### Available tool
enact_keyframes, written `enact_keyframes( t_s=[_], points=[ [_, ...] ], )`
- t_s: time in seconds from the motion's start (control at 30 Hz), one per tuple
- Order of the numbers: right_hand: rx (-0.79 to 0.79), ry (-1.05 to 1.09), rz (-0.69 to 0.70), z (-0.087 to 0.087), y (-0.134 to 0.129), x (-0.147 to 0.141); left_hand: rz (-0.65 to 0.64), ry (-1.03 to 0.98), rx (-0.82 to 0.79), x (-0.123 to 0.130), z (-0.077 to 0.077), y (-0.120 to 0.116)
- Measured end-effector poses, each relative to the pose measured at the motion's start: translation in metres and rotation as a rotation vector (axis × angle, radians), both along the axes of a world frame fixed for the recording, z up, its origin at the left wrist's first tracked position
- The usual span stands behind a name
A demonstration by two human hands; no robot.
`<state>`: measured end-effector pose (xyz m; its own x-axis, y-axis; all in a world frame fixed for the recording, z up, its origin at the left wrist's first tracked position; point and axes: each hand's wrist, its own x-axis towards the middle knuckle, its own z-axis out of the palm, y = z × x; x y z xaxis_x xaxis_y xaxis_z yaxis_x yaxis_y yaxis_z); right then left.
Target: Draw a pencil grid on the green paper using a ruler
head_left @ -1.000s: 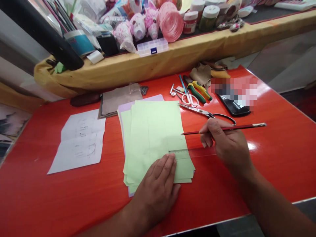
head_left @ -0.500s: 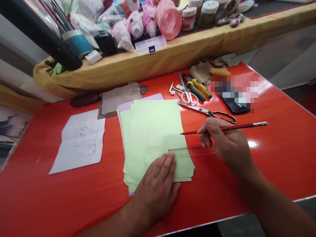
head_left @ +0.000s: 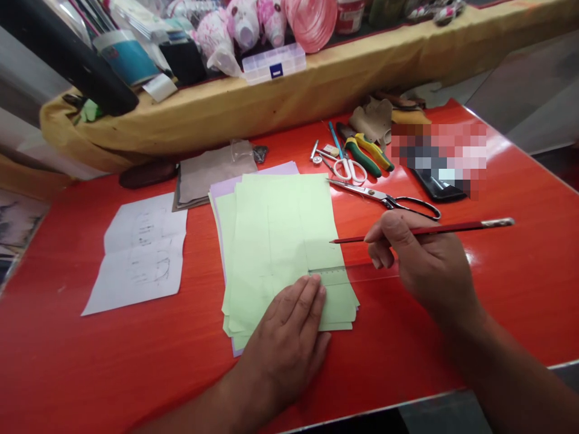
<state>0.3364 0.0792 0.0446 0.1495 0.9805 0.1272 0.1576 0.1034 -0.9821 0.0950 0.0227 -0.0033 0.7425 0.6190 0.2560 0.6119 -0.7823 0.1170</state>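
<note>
My left hand lies flat on a stack of light green paper, its fingers stretched out and pressing the end of a clear ruler. The ruler reaches rightward past the paper's edge, and part of it is hard to see against the red table. My right hand grips a dark red pencil between thumb and fingers. Its sharpened tip points left, at the right margin of the top sheet. Thin pencil lines mark that sheet. Purple paper peeks out beneath the green sheets.
Left of the stack lies a creased white sheet with sketches. Behind are grey-brown fabric pieces and a dark case. Large scissors, white-handled scissors, green-yellow pliers and a phone sit at the back right.
The camera view has shifted slightly, so the shelf items sit higher in the picture. Both hands keep nearly the same place over the paper, with the pencil still held.
</note>
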Motion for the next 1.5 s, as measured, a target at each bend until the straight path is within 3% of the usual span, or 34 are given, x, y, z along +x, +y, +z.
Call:
enact_keyframes(
  t_s=[0.23,0.6,0.73,0.9,1.07,1.27,1.5],
  points=[
    [-0.024,-0.039,0.011,0.002,-0.002,-0.001,0.0,-0.011,-0.015,0.0,0.0,0.001],
    [-0.166,0.005,0.081,-0.011,0.003,-0.007,0.004,-0.012,-0.041,-0.001,-0.002,0.0],
    [-0.134,0.022,0.08,-0.008,0.005,-0.006,0.003,-0.019,-0.035,-0.001,-0.002,0.001],
    [-0.129,0.074,0.196,0.004,0.0,-0.007,-0.012,-0.044,-0.019,-0.001,-0.002,0.002],
    [-0.132,-0.161,0.303,0.02,-0.014,0.001,-0.017,-0.061,-0.016,-0.002,-0.001,0.003],
    [-0.175,-0.405,0.255,0.035,-0.023,0.012,-0.031,-0.135,0.017,-0.003,-0.002,0.0],
    [-0.391,-0.53,0.444,0.024,-0.034,0.01,-0.034,-0.165,0.032,-0.004,-0.003,-0.001]
  ],
)
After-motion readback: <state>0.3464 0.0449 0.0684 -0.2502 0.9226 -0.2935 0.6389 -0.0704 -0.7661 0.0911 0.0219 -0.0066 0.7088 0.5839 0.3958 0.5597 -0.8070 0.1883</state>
